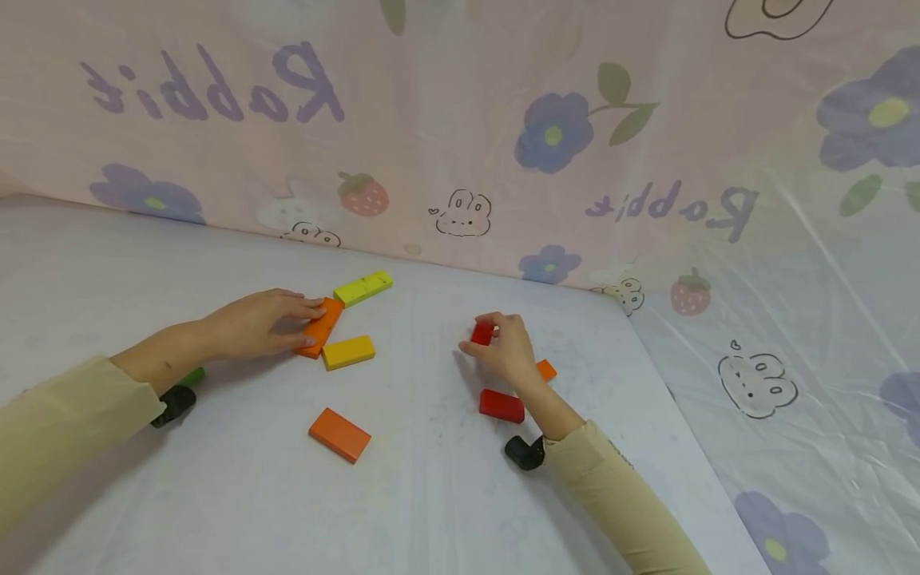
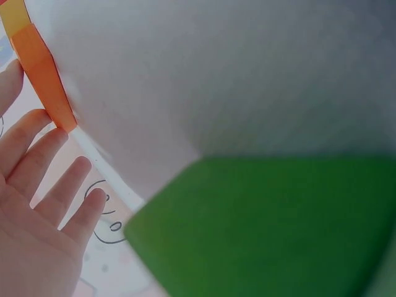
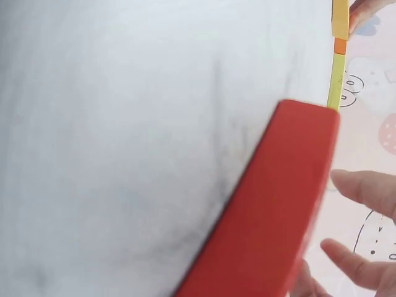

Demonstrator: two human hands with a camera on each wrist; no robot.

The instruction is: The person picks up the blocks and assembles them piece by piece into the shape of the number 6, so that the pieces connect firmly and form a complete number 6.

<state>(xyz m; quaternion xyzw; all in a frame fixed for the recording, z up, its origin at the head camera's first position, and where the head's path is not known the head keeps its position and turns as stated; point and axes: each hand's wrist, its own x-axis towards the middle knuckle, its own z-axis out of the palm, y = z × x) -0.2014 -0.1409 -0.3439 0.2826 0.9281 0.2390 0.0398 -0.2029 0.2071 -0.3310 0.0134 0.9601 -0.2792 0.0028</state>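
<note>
My left hand (image 1: 251, 326) holds an orange block (image 1: 325, 326), thumb at its near end and fingers at the far end. A lime-yellow block (image 1: 362, 288) lies off that far end, and a yellow block (image 1: 348, 352) beside the near end. My right hand (image 1: 509, 351) pinches a small red block (image 1: 482, 334) between thumb and fingers. Another red block (image 1: 501, 406) lies below that hand, filling the foreground of the right wrist view, where the pinched block is hidden. Past the right wrist, a small orange block (image 1: 546, 370) shows partly.
An orange-red block (image 1: 339, 435) lies on the white tabletop (image 1: 424, 495), nearer my body. A green block (image 1: 192, 378) is partly hidden by the left forearm and looms large in the left wrist view. Black wrist cameras (image 1: 525, 453) hang under both forearms. A printed curtain (image 1: 446, 120) rises behind.
</note>
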